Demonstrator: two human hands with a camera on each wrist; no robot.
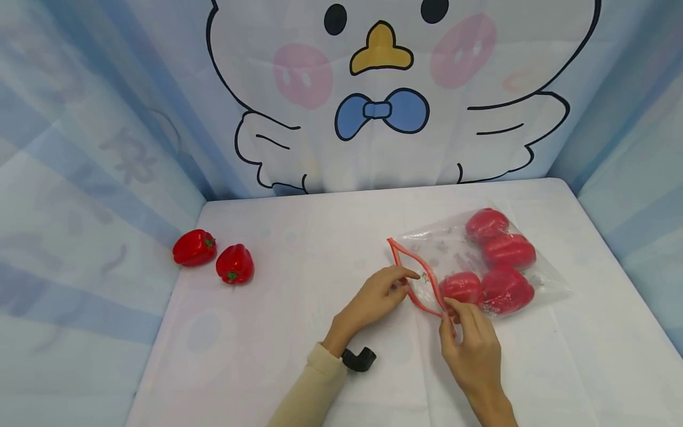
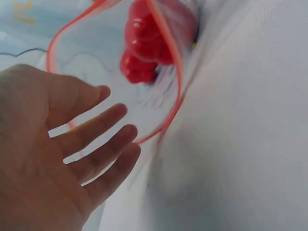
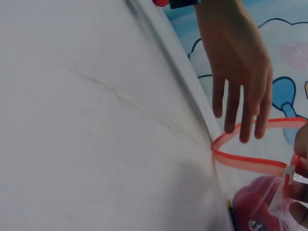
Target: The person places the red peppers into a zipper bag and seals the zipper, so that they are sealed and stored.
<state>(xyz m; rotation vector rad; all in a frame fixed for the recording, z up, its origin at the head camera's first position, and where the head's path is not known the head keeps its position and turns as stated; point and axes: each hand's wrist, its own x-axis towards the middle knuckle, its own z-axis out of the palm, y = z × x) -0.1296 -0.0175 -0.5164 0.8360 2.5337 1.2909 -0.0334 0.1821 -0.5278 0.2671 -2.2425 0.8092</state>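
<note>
The left sleeve [image 1: 308, 392] was beige, and it finished in a plain cuff [image 1: 328, 360]. Beside this cuff was a black piece [image 1: 359, 360], bent in shape. The left hand [image 1: 376, 298] and right hand [image 1: 475, 349] were bare.

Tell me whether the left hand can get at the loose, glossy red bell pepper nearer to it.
Probably yes. The left hand looks empty, its fingers loosely apart, and only bare white tabletop seems to lie between it and that glossy red bell pepper.

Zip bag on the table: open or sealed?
Open: the orange-red rim of the zip bag gapes in all three views, with red bell peppers visible inside.
</note>
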